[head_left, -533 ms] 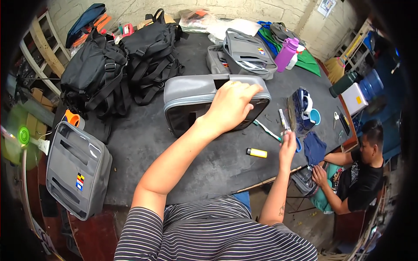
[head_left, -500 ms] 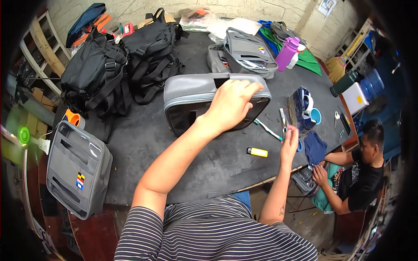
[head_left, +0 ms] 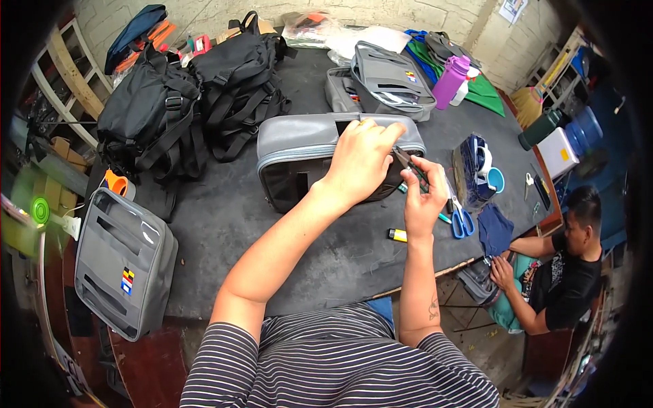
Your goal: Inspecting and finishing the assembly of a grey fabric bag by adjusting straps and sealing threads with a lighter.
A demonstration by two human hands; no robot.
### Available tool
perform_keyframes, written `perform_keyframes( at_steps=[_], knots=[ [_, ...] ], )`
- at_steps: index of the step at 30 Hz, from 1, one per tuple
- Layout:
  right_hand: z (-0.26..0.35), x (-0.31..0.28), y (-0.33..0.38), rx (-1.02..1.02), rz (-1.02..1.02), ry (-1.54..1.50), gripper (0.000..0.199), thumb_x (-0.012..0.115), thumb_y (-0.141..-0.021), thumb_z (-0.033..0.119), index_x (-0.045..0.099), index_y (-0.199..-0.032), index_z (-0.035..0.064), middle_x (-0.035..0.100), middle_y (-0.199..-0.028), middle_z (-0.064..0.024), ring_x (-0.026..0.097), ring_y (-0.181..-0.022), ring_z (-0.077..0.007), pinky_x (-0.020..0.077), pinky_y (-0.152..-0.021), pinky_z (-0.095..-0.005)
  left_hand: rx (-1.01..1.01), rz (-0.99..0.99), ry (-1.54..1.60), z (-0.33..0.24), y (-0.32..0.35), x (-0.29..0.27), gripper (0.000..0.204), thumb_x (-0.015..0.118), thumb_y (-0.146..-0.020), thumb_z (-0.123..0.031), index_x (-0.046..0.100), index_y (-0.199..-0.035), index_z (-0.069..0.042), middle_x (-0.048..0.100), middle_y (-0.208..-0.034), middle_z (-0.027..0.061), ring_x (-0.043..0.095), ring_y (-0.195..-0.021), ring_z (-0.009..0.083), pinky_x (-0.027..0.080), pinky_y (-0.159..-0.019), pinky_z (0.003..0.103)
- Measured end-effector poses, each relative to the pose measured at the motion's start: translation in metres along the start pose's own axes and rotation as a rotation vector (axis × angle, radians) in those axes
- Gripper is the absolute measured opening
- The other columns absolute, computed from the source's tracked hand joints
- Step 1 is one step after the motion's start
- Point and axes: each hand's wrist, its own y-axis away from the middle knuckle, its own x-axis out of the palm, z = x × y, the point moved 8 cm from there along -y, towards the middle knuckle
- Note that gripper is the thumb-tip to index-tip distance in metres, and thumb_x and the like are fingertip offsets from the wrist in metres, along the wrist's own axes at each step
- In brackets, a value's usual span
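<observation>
A grey zippered bag (head_left: 299, 136) with a dark front panel stands on the black worktable in front of me. My left hand (head_left: 362, 160) lies over its upper edge, fingers bent around the rim near the zipper on the right side. Close beside it, my right hand (head_left: 425, 194) holds small dark thread snips (head_left: 407, 162), with the pointed blades up against the left thumb and the bag's edge. Whether a thread lies between the blades is too small to see. Blue-handled scissors (head_left: 462, 223) lie just right of my right hand.
A yellow-and-black lighter (head_left: 397, 235) lies near the front edge. Black bags (head_left: 153, 112) crowd the back left, and another grey bag (head_left: 122, 262) leans at the left edge. More grey bags (head_left: 388, 78) and a purple bottle (head_left: 450, 83) stand behind. A co-worker (head_left: 568, 272) sits at right.
My right hand has come up and left from beside the scissors, bringing the snips to the bag's edge by my left hand. The left hand stays on the bag.
</observation>
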Motion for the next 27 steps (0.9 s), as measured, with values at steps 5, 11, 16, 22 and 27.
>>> perform_keyframes(
  at_steps=[5,11,16,22,27],
  knots=[
    [0.002,-0.003,-0.005,-0.041,0.007,0.081,0.016,0.069,-0.076,0.003,0.064,-0.091,0.0032,0.064,-0.084,-0.0082,0.059,-0.080,-0.0246,0.0425,-0.071,-0.0341,0.016,0.001,0.000,0.000,0.001,0.000,0.047,0.071,-0.068,-0.001,0.058,-0.112,-0.008,0.063,-0.086,0.0079,0.059,-0.087,0.0284,0.045,-0.080,0.040],
    [0.026,-0.028,-0.047,-0.184,0.089,0.171,0.018,0.068,-0.071,-0.001,0.066,-0.087,0.0081,0.061,-0.085,-0.0014,0.054,-0.084,-0.0219,0.0383,-0.078,-0.0338,0.073,0.096,-0.066,-0.006,0.003,-0.011,0.052,0.071,-0.069,-0.002,0.057,-0.118,-0.007,0.064,-0.091,0.0099,0.059,-0.093,0.0289,0.043,-0.084,0.040],
    [0.072,-0.016,-0.066,-0.566,0.267,0.386,0.022,0.066,-0.063,0.000,0.069,-0.081,0.0133,0.060,-0.084,0.0017,0.052,-0.089,-0.0220,0.0361,-0.079,-0.0352,0.064,0.068,-0.062,0.002,0.006,-0.016,0.053,0.073,-0.069,-0.004,0.057,-0.120,-0.006,0.065,-0.093,0.0103,0.060,-0.093,0.0276,0.043,-0.084,0.039],
    [0.092,0.002,-0.066,-0.689,0.345,0.423,0.022,0.066,-0.061,0.004,0.068,-0.081,0.0129,0.059,-0.084,0.0016,0.051,-0.084,-0.0213,0.0364,-0.075,-0.0352,0.006,0.085,-0.054,0.010,0.008,-0.015,0.054,0.074,-0.069,-0.006,0.057,-0.120,-0.007,0.065,-0.089,0.0104,0.062,-0.087,0.0270,0.045,-0.080,0.039],
    [0.098,0.005,-0.064,-0.763,0.346,0.451,0.021,0.066,-0.060,0.007,0.068,-0.081,0.0126,0.058,-0.084,0.0017,0.051,-0.082,-0.0205,0.0368,-0.074,-0.0357,0.002,0.078,-0.036,0.010,0.008,-0.015,0.052,0.074,-0.070,-0.007,0.056,-0.119,-0.008,0.066,-0.089,0.0103,0.062,-0.086,0.0273,0.046,-0.079,0.039]
  ],
)
